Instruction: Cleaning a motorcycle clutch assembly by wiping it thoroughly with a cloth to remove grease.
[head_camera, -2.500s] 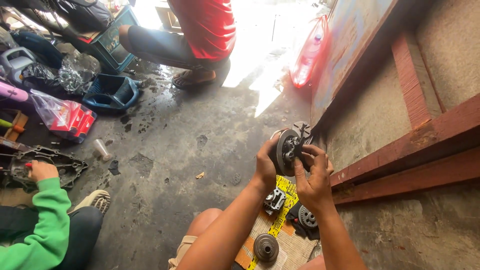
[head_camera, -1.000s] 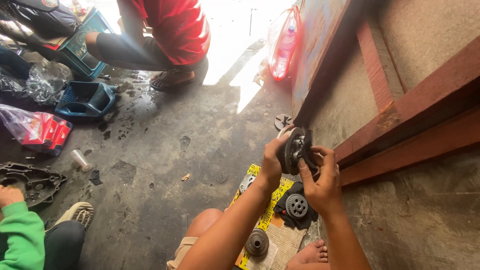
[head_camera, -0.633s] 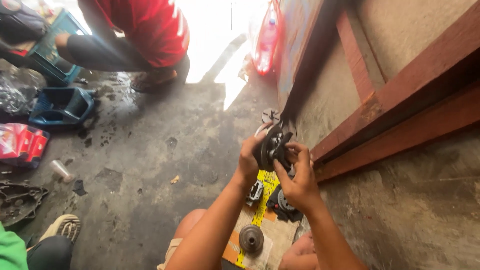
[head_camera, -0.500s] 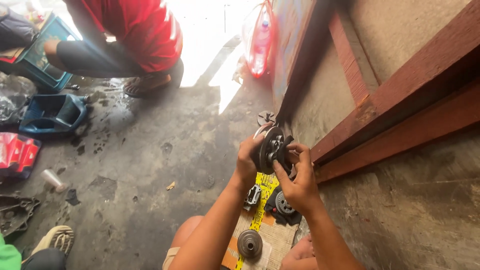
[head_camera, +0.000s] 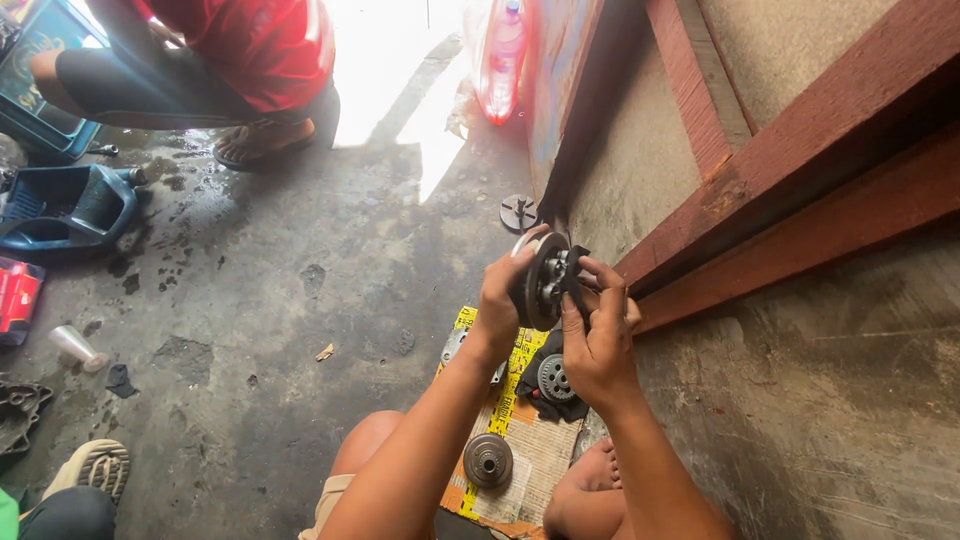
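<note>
a round metal clutch assembly (head_camera: 545, 280) is held up off the floor, slightly right of frame centre, its disc face turned edge-on toward the camera. the left hand (head_camera: 503, 300) is wrapped over its rim from 9 o'clock, grip pressed around the disc edge. the right hand (head_camera: 598, 335) is closed on its dark hub side from 4 o'clock, fingers (head_camera: 608, 285) pinching the protruding part.

below the hands, at 6 o'clock, a sheet of yellow-edged cardboard (head_camera: 525, 440) is laid on the concrete floor (head_camera: 300, 300). on it a toothed gear (head_camera: 553, 378) rests on a black rag, and a small pulley disc (head_camera: 488, 460) lies nearer the knees. another flat disc (head_camera: 518, 212) lies at 12 o'clock of the hands, near the wall base.

at 10 o'clock a squatting person in a red shirt (head_camera: 260, 45) is seen, beside a blue plastic container (head_camera: 60, 205).
</note>
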